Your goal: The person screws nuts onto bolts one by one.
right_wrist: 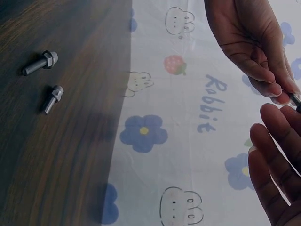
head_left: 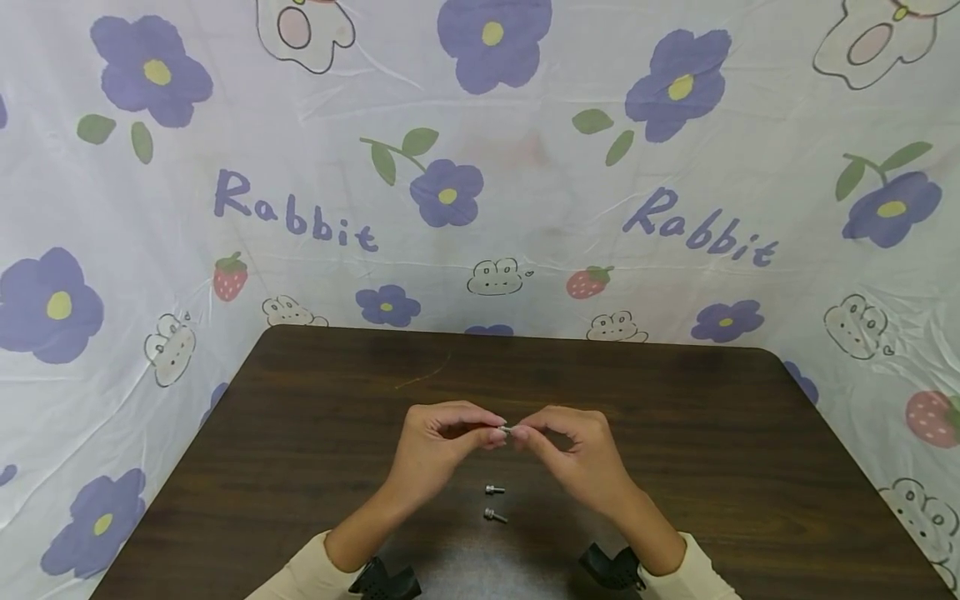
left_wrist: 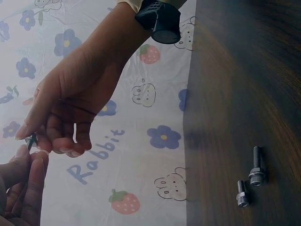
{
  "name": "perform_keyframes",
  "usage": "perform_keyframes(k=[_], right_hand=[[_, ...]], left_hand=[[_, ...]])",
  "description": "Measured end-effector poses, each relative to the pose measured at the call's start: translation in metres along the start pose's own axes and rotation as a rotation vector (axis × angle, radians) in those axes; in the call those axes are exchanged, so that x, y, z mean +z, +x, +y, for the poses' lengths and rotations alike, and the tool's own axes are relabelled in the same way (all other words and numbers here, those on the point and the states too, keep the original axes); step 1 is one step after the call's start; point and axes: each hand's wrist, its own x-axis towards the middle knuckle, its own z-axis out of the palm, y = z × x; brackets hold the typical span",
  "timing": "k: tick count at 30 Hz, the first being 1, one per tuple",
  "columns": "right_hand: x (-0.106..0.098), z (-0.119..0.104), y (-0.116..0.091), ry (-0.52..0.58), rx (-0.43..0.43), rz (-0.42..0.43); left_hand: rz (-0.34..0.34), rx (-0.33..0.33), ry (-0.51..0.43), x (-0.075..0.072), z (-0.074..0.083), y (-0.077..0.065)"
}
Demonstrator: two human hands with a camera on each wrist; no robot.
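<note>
A small metal bolt (head_left: 506, 429) is held level between the two hands, above the table, and mostly covered by fingertips. My left hand (head_left: 435, 446) pinches one end of it between thumb and forefinger. From the other side, my right hand (head_left: 581, 454) pinches with thumb and forefinger. Dark thread of this bolt shows between the fingertips in the right wrist view. Below the hands lie a shorter bolt (right_wrist: 54, 98) and a longer bolt (right_wrist: 40, 63), each with a hex nut close against its round head.
The dark wood-grain table (head_left: 300, 417) has rounded far corners. A thin, light strand (head_left: 423, 372) lies towards its back. Behind and at both sides hangs a white cloth (head_left: 525, 192) printed with flowers and rabbits. Black cameras (head_left: 386, 579) are strapped at the wrists.
</note>
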Motion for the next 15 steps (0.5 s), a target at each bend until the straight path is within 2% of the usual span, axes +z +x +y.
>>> perform_keyframes(k=[15], right_hand=[[-0.0011, 0.003, -0.0021, -0.022, 0.035, -0.028]], left_hand=[[0.016, -0.018, -0.009, -0.0001, 0.002, 0.0007]])
